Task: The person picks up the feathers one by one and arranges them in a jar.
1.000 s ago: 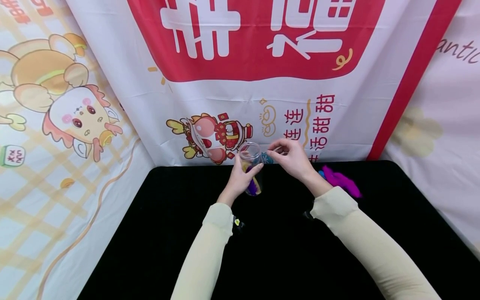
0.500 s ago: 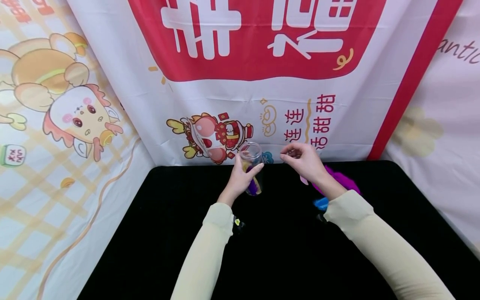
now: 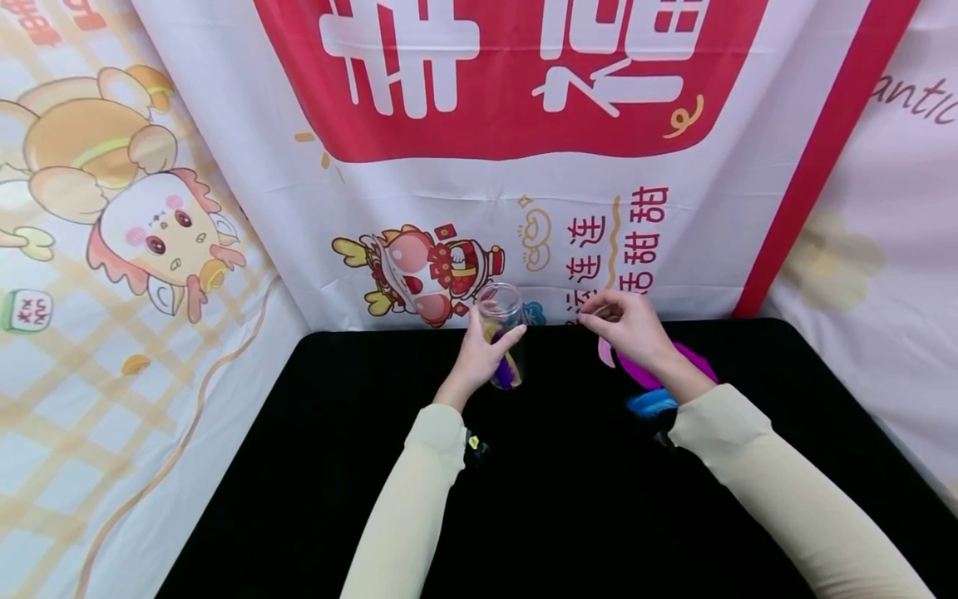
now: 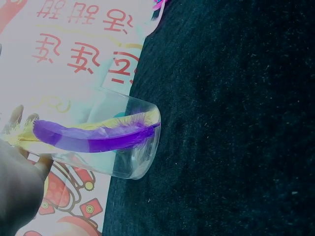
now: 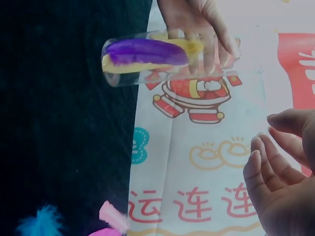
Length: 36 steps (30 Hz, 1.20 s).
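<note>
And here the clear cup point(image 3: 500, 309) is held by the left hand point(image 3: 479, 353), its wall wrapped by bent fingers on one side and crossed by the thumb on the other. Mouth up, it is held at the far edge of the black table point(image 3: 337, 466), right in front of the printed cloth point(image 3: 419, 191). Inside, a purple feather point(image 5: 147, 51) and a yellow feather point(image 5: 133, 69) can be seen, laid along the cup's length, the one overlapped by the other.

Over to the right hand point(image 3: 627, 329), raised apart from the cup: its fingers are loosely bent, a hollow is left in the palm, and nothing is seen to be gripped there. The thumb is brought up close to the forefinger; whether their tips are touching cannot quite be told from these angles.

Down on the table, by that hand and its wrist, three loose feathers are spotted: a pink feather point(image 3: 605, 353) just below the fingers, a magenta feather point(image 3: 698, 361) partly covered by the forearm, and a blue feather point(image 3: 653, 403) near the cuff.
</note>
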Each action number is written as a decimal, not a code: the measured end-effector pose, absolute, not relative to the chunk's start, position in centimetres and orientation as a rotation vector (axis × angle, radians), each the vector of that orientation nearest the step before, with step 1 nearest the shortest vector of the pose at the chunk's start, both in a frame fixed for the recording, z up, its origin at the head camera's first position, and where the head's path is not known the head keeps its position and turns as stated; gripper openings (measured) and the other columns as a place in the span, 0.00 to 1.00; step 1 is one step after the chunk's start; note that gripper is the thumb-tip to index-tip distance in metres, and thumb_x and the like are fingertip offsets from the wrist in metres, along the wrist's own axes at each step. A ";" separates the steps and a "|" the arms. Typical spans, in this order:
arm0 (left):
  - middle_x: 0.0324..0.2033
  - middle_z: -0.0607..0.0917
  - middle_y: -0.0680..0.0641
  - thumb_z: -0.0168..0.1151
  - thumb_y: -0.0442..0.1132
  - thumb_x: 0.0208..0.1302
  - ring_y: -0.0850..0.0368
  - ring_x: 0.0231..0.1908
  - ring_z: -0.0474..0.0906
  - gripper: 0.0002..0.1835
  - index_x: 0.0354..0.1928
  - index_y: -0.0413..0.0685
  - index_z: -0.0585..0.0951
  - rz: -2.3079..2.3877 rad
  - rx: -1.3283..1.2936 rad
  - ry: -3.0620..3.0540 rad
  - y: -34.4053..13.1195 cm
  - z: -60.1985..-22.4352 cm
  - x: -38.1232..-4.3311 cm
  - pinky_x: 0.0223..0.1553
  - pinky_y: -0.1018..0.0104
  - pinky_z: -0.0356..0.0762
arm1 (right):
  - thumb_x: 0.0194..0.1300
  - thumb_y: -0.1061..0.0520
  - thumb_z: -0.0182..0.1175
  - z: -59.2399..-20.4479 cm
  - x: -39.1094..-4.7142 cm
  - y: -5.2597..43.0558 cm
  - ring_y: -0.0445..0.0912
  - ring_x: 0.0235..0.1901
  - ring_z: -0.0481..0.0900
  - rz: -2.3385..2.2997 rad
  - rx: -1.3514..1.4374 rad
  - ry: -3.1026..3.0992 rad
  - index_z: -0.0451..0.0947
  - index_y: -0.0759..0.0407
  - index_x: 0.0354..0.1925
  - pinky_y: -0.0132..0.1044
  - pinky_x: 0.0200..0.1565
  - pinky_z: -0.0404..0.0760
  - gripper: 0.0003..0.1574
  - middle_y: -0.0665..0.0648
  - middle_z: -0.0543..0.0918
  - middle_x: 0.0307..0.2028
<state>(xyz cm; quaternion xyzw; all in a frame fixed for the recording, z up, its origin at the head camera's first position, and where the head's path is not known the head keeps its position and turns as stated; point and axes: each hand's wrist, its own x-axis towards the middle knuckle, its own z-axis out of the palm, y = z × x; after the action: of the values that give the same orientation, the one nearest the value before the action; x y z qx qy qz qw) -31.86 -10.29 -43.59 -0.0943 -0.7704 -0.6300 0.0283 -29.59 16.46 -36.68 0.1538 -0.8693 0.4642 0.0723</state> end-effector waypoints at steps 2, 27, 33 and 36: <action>0.69 0.70 0.42 0.70 0.53 0.67 0.47 0.67 0.69 0.43 0.74 0.54 0.55 -1.954 -0.293 -2.376 -10.3 -43.6 -31.9 0.72 0.51 0.63 | 0.69 0.56 0.68 -36.9 -29.7 16.8 0.49 0.36 0.84 1.399 0.464 -2.625 0.85 0.60 0.45 0.34 0.37 0.81 0.09 0.58 0.88 0.41; 0.68 0.70 0.44 0.70 0.53 0.67 0.45 0.68 0.69 0.41 0.72 0.54 0.56 -2.003 -0.318 -2.335 -10.3 -44.0 -32.2 0.72 0.47 0.62 | 0.68 0.59 0.68 -39.5 -29.8 20.5 0.50 0.41 0.84 1.175 0.512 -2.817 0.85 0.61 0.43 0.46 0.47 0.80 0.07 0.57 0.88 0.40; 0.68 0.70 0.44 0.69 0.53 0.68 0.48 0.67 0.69 0.42 0.73 0.53 0.56 -2.020 -0.307 -2.342 -10.4 -44.0 -32.1 0.72 0.45 0.61 | 0.68 0.58 0.68 -39.8 -29.7 21.2 0.50 0.42 0.83 1.151 0.525 -2.848 0.85 0.59 0.42 0.47 0.47 0.79 0.06 0.56 0.88 0.40; 0.68 0.70 0.44 0.69 0.53 0.68 0.47 0.67 0.68 0.42 0.74 0.53 0.55 -2.031 -0.307 -2.343 -10.5 -44.0 -32.1 0.72 0.44 0.60 | 0.67 0.60 0.68 -40.0 -29.6 21.4 0.50 0.40 0.82 1.146 0.540 -2.860 0.85 0.60 0.42 0.46 0.46 0.79 0.06 0.57 0.87 0.39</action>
<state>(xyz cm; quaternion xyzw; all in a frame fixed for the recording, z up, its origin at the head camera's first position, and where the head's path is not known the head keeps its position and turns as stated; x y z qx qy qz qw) -32.07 -10.46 -44.03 -0.0985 -0.7519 -0.6517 0.0127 -29.63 21.39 -39.97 0.1726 -0.9143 0.3662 0.0068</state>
